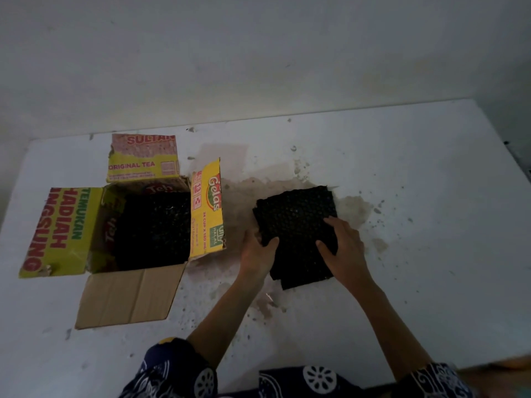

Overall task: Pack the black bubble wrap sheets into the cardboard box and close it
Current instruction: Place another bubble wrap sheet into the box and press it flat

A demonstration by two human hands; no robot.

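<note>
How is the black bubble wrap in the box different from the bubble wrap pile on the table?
The bubble wrap in the box sits down inside the open cardboard box, untouched. The bubble wrap pile lies out on the white table, right of the box; the left hand grips its edge and the right hand rests on top. Both are black and bumpy.

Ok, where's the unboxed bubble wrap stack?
Head view: the stack lies on the table, right of the cardboard box, held by the left hand and right hand.

white table [402, 182], stained | pale wall [258, 53] | light dim, perhaps daylight
</note>
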